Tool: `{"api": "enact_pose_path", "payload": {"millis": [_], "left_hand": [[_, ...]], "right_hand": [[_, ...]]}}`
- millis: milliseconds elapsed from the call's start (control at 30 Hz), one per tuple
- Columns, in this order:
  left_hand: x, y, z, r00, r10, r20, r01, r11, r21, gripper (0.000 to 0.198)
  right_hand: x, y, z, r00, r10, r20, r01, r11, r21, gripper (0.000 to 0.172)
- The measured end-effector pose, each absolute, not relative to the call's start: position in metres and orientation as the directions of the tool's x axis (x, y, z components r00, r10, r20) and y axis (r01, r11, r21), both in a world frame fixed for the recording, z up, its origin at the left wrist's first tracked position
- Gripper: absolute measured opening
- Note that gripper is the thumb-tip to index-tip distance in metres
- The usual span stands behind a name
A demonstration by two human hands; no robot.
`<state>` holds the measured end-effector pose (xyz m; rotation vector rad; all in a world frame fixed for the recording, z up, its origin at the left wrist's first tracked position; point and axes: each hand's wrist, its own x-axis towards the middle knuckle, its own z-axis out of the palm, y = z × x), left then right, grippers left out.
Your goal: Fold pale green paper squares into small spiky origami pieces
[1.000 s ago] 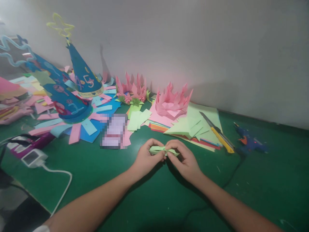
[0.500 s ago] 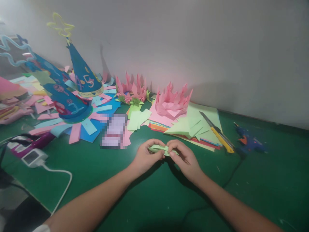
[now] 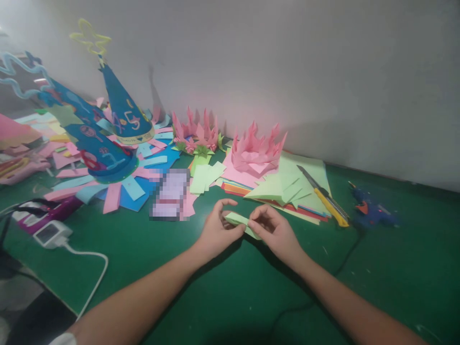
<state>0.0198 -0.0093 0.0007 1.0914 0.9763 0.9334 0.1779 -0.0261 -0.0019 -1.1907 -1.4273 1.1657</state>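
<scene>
Between my two hands is a small folded piece of light green paper (image 3: 236, 218), held just above the green table. My left hand (image 3: 216, 234) has its thumb under the near edge of the paper, with the index finger raised and curled apart from it. With thumb and fingers closed, my right hand (image 3: 272, 231) pinches the paper near its middle. Beyond my hands lie light green paper strips (image 3: 205, 178) and a stack of coloured sheets (image 3: 309, 173). A pink paper crown (image 3: 256, 148) stands on that stack.
A yellow utility knife (image 3: 328, 203) rests on the sheets' right edge, with a blue glue gun (image 3: 373, 208) farther right. A blurred phone (image 3: 170, 194) lies to the left. Blue cone hats (image 3: 125, 108) and a second pink crown (image 3: 197, 132) stand behind. A white charger (image 3: 53, 235) trails a cable.
The green paper has tilted, its right end now lower. My left index finger has lifted off the paper, while my right hand keeps its pinch.
</scene>
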Motion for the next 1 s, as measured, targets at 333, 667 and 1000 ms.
{"api": "enact_pose_path", "payload": {"millis": [333, 667, 1000], "left_hand": [[0.0243, -0.0114, -0.0012, 0.273, 0.947, -0.168, -0.260, 0.241, 0.935, 0.053], [0.0246, -0.0155, 0.0016, 0.208, 0.970, -0.129, -0.242, 0.179, 0.954, 0.047], [0.0242, -0.0118, -0.0005, 0.194, 0.968, -0.159, -0.359, 0.221, 0.907, 0.049]], "right_hand": [[0.1738, -0.0299, 0.0004, -0.027, 0.990, 0.137, 0.090, 0.139, -0.986, 0.029], [0.1743, -0.0273, -0.0009, -0.049, 0.995, 0.092, 0.118, 0.097, -0.988, 0.018], [0.1690, -0.0321, 0.0053, -0.117, 0.987, 0.111, 0.095, 0.123, -0.988, 0.020]]}}
